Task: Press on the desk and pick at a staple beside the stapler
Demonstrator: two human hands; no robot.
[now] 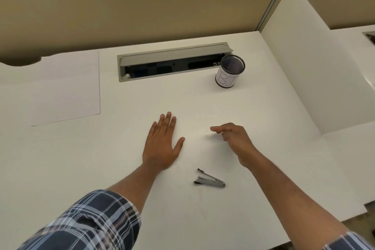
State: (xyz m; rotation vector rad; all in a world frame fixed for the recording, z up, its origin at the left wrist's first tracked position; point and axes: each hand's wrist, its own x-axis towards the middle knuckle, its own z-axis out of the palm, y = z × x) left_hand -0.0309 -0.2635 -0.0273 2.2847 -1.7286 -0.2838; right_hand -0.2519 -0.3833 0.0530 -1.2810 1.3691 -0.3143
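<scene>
Head view: the left hand (162, 144) lies flat on the white desk (263, 128), palm down, fingers straight and together, thumb spread; the right hand (233, 138) hovers just beside it, forefinger and thumb extended toward the left, remaining fingers loosely curled, holding nothing visible. A metal stapler (209, 178) (jaws agape) lies near both wrists, between the forearms, long axis roughly left–right, hinge right, mouth left. Behind stand a mesh pen cup (229, 73), a cable tray (172, 63) and a paper sheet (65, 91).
</scene>
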